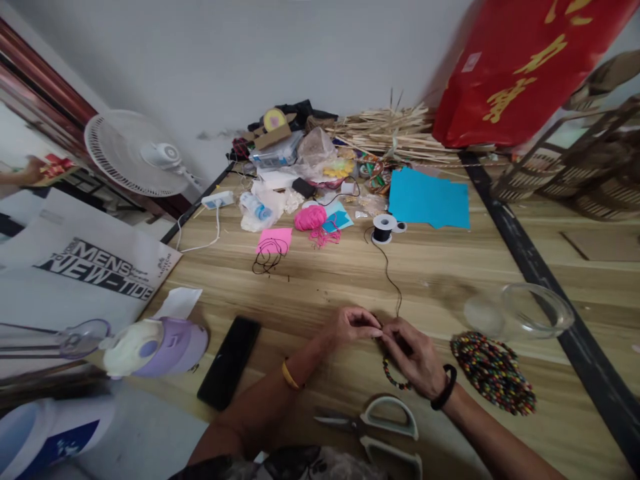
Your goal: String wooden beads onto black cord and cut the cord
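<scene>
A short string of beads (pixel 390 377) lies on the table (pixel 320 280) beneath the right hand (pixel 413 357), curving out past its palm; the hand hides the rest of it. A thin black cord (pixel 401 293) runs from a spool (pixel 383 230) farther up the table down to that same hand. The left hand (pixel 350 327) meets the right at the fingertips, just above the wood. Thumb and forefinger of each are pinched together on the cord, though the bit between them is too small to make out. A yellow bangle (pixel 289 375) circles the left wrist, a black band (pixel 447 388) the right.

Just beside the right wrist sits a heap of many-coloured bead strands (pixel 493 373), with a glass bowl (pixel 565 320) near it on the far side. Scissors (pixel 356 425) lie between the forearms, close to the body, blades pointing left. A phone (pixel 229 362) lies left of the left forearm, a purple bottle (pixel 170 347) beyond it.

Past the hands are pink paper (pixel 283 235) under loose black loops (pixel 267 257), pink yarn (pixel 310 217) and blue sheets (pixel 427 197). Thin sticks (pixel 390 130) pile against the wall, beside a red bag (pixel 525 67).
</scene>
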